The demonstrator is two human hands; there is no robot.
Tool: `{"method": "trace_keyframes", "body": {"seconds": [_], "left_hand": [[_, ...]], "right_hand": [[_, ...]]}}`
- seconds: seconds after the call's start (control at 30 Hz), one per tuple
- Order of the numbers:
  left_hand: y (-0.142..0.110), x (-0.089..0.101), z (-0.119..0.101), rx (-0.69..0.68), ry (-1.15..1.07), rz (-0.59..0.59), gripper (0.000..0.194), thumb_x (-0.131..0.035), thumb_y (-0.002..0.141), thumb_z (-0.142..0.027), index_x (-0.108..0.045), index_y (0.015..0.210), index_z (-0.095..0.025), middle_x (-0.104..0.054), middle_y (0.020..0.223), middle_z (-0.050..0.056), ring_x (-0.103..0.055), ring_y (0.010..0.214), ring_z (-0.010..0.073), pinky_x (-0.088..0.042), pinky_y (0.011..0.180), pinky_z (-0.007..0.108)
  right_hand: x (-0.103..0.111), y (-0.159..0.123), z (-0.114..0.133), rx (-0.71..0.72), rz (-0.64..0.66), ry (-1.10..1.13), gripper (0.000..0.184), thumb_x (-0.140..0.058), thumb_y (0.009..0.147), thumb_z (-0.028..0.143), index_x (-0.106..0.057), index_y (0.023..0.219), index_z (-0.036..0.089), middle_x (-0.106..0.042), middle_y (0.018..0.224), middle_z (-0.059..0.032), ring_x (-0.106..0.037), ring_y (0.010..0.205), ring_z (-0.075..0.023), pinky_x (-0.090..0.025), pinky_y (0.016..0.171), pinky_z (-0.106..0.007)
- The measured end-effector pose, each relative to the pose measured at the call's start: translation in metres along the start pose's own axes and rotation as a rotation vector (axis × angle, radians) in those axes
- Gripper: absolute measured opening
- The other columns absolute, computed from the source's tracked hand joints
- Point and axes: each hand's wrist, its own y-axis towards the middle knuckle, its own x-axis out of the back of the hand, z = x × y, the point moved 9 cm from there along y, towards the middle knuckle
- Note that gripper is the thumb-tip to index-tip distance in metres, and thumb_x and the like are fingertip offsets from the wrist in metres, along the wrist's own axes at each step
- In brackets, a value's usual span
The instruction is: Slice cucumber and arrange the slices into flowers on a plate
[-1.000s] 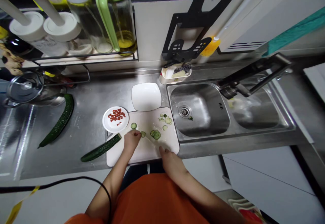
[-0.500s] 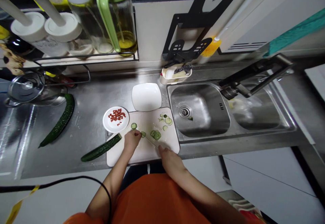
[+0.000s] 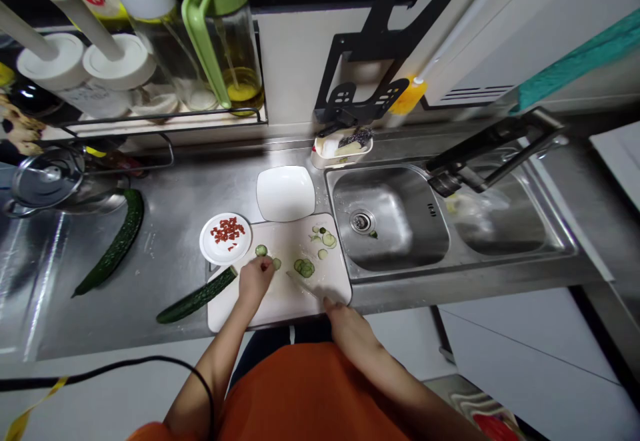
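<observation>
My left hand [image 3: 255, 282] is over the left half of the white cutting board [image 3: 280, 301], its fingers pinched on a cucumber slice [image 3: 277, 264]. Another slice [image 3: 261, 250] lies just beyond the fingers. My right hand [image 3: 347, 324] grips a knife [image 3: 305, 286] at the board's front right, its blade low over the board and pointing left. A small pile of cucumber slices [image 3: 304, 268] sits beyond the blade, and scattered thin slices [image 3: 327, 239] lie at the far right corner. A cut cucumber [image 3: 197, 296] rests partly on the board's left edge.
A white plate of red diced pieces [image 3: 225, 253] overlaps the board's far left corner. Behind the board is a white square plate [image 3: 285, 194]. To the right is a steel sink [image 3: 400, 228]; a whole cucumber [image 3: 113, 248] lies at left near a lidded pot [image 3: 47, 178].
The knife and my right hand have moved slightly right, away from my left hand. My left hand has shifted a little left with the slice. The whole view has shifted slightly.
</observation>
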Motion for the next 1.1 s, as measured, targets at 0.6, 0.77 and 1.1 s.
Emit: {"method": "trace_keyframes", "body": {"seconds": [0.6, 0.77, 1.1], "left_hand": [[0.007, 0.034, -0.009, 0.007, 0.422, -0.25, 0.03, -0.047, 0.087, -0.035, -0.062, 0.111, -0.023, -0.068, 0.091, 0.008, -0.06, 0.071, 0.0184, -0.034, 0.059, 0.025], [0.01, 0.026, -0.032, -0.215, 0.33, -0.174, 0.022, -0.046, 0.088, -0.028, -0.064, 0.097, -0.02, -0.065, 0.094, 0.008, -0.058, 0.084, 0.0176, -0.04, 0.071, 0.025], [0.001, -0.056, -0.107, -0.649, 0.248, 0.485, 0.016, -0.058, 0.077, -0.021, -0.069, 0.089, -0.022, -0.066, 0.09, 0.007, -0.055, 0.097, 0.022, -0.04, 0.087, 0.03]], "right_hand": [[-0.001, 0.002, -0.002, -0.007, 0.005, 0.005, 0.049, -0.025, 0.084, -0.001, -0.053, 0.121, 0.016, -0.067, 0.099, -0.0127, -0.065, 0.093, -0.0236, -0.048, 0.07, -0.03], [-0.002, 0.003, -0.003, -0.003, -0.001, 0.011, 0.048, -0.026, 0.083, -0.001, -0.053, 0.119, 0.017, -0.067, 0.099, -0.0115, -0.066, 0.09, -0.0231, -0.048, 0.067, -0.029], [-0.003, 0.002, -0.002, -0.02, -0.068, -0.007, 0.043, -0.025, 0.088, 0.003, -0.056, 0.115, 0.017, -0.068, 0.098, -0.0125, -0.067, 0.087, -0.0218, -0.047, 0.068, -0.028]]}}
